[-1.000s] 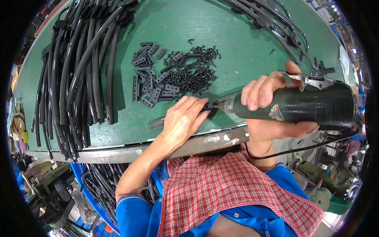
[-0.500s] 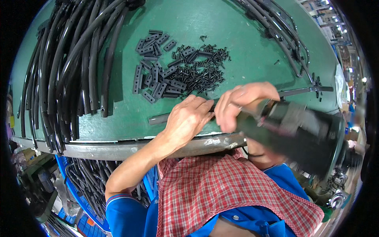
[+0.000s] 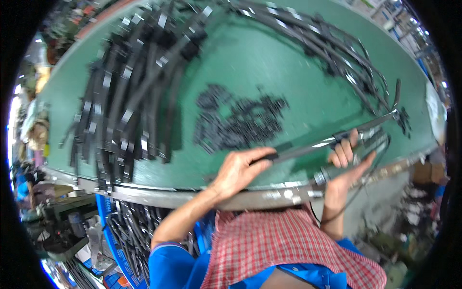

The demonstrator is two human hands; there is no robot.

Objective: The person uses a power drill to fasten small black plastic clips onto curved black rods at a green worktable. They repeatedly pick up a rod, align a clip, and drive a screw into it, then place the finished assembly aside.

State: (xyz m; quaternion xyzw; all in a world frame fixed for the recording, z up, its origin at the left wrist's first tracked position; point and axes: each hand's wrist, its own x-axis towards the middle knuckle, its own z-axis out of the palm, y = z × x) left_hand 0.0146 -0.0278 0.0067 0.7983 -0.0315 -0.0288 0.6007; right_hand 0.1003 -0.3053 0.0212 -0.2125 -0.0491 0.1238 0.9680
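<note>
My left hand [image 3: 243, 168] pinches the near end of a long black tube [image 3: 301, 151] between thumb and fingers, just above the table's front edge. From there the tube slants up to the right. My right hand [image 3: 347, 161] is wrapped round a dark corded power screwdriver [image 3: 329, 172], which lies alongside the tube. Motion blurs the tool's far end. Beyond my left hand lie a pile of small black screws [image 3: 255, 126] and a heap of short black blocks with holes [image 3: 208, 130].
A thick stack of curved black tubes [image 3: 130, 96] covers the table's left side. More bent tubes [image 3: 327, 45] lie at the back right, near a small cluster of black parts [image 3: 403, 120]. Below the metal table edge [image 3: 260, 200], a blue crate [image 3: 109, 226] holds more tubes.
My right hand has lowered the screwdriver from in front of the camera and moved right. The tube's right part has come up and swung into view. The whole view has shifted.
</note>
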